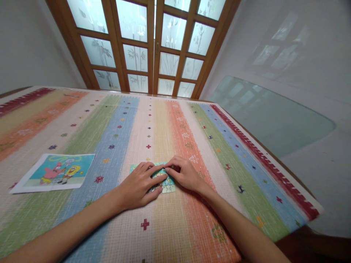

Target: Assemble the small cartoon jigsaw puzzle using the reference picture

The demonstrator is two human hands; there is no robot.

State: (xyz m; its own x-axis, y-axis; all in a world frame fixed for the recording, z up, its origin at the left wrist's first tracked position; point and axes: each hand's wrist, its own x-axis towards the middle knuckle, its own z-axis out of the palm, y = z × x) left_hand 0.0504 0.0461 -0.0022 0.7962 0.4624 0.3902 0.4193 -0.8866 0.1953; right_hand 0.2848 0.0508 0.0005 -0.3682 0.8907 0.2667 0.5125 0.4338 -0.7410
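Observation:
A small, mostly teal jigsaw puzzle [168, 187] lies on the striped tablecloth [153, 131] near the front middle of the table. My left hand [141, 182] rests flat on it with the fingers stretched out, covering most of the picture. My right hand [184, 173] is at the puzzle's right side with its fingers curled down and the fingertips pressing on the top edge of the puzzle. The two hands' fingertips almost meet. Whether a loose piece sits under the right fingertips is hidden.
A printed cartoon picture [55, 171] lies flat on the cloth to the left of my hands. The table's right edge [263, 146] runs diagonally, with a glass tabletop [268, 113] beyond it. Wooden frosted-glass doors [148, 44] stand behind the table.

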